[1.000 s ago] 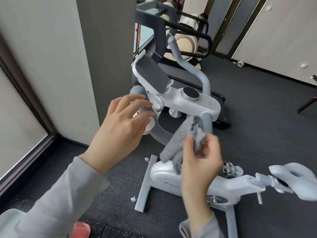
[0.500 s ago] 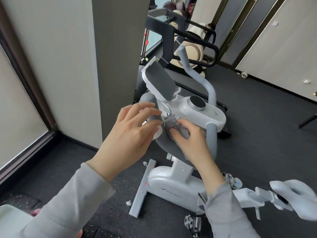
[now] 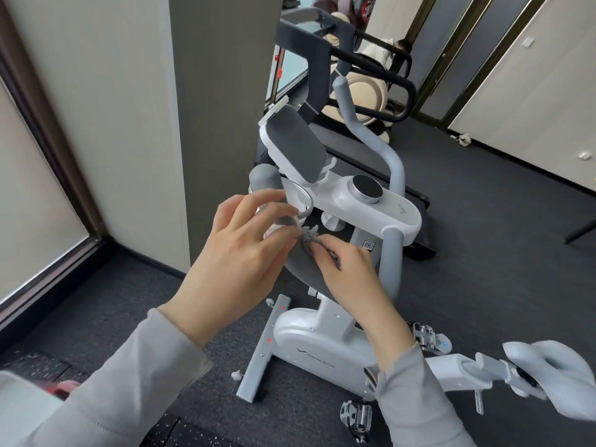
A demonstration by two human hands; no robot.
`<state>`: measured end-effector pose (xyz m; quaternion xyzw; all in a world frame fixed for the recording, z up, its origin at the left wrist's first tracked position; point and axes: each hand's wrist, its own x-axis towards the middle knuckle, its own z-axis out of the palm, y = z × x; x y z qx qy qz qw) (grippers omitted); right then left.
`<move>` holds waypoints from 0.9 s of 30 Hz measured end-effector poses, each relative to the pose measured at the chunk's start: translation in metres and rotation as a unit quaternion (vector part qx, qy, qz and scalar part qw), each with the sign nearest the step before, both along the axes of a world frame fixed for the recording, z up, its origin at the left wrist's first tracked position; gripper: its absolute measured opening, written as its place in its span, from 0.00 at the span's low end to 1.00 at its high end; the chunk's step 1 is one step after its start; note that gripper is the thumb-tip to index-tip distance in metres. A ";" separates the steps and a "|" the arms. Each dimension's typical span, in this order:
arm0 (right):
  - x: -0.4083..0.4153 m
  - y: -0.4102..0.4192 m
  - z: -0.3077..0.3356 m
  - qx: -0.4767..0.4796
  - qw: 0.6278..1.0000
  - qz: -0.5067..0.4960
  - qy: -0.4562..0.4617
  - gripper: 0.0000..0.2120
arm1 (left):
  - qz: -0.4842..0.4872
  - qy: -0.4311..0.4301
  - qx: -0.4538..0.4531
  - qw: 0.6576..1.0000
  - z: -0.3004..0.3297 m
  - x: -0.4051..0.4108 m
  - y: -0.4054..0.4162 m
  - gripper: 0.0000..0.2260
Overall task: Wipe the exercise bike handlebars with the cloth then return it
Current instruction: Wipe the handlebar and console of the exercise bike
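R hand [image 3: 350, 269] pinches the grey cloth [image 3: 310, 235], bunched small, against the bike's front post just under the white console [image 3: 371, 208]. L hand [image 3: 238, 253] sits w/ fingers bent over the L handlebar grip [image 3: 263, 180] area and the cup-holder ring [image 3: 300, 196]; fingertips close to the cloth. Whether L hand actually grips anything: cannot tell, contact side hidden.

Risks, as judged:
- Cloth is wadded, only a tuft shows past the fingers. Little wiping face; it could slip out of the pinch and drop to the floor mat [image 3: 483, 253].
- Cloth is on post/console underside, not on the bars. R handlebar [image 3: 392, 256] and the tall curved upright bar [image 3: 383, 150] look untouched; easy to skip them.
- Tablet holder [image 3: 295, 146] tilts over the work zone, so an upward sweep of either hand may knock it. Round knob [image 3: 367, 188] sits just beside the wipe path and may get turned by a stray swipe.
- Hands nearly touching, so they crowd each other.

Room:
- L side tight: grey pillar [image 3: 222, 108] stands just beside the L grip, w/ little clearance for knuckles going round the outside.
- R side open, floor mat free out to the wall panels.
- Behind the bike a treadmill [image 3: 354, 37] frame is near the upright bar; reach over the top is limited.
- Saddle [image 3: 554, 375] juts at lower R, near the R sleeve; pedals [image 3: 356, 414] below.
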<state>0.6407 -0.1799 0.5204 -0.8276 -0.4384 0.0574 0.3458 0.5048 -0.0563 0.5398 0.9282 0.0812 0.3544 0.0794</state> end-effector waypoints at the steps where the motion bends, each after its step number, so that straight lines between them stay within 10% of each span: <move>1: 0.002 -0.001 0.000 -0.006 1.000 0.004 0.005 0.13 | -0.001 0.001 0.004 1.000 -0.001 0.002 -0.004 0.06; 27: 0.133 -0.060 0.000 -0.128 0.949 0.254 -0.135 0.10 | 0.199 0.087 -0.093 0.972 -0.040 0.069 -0.103 0.11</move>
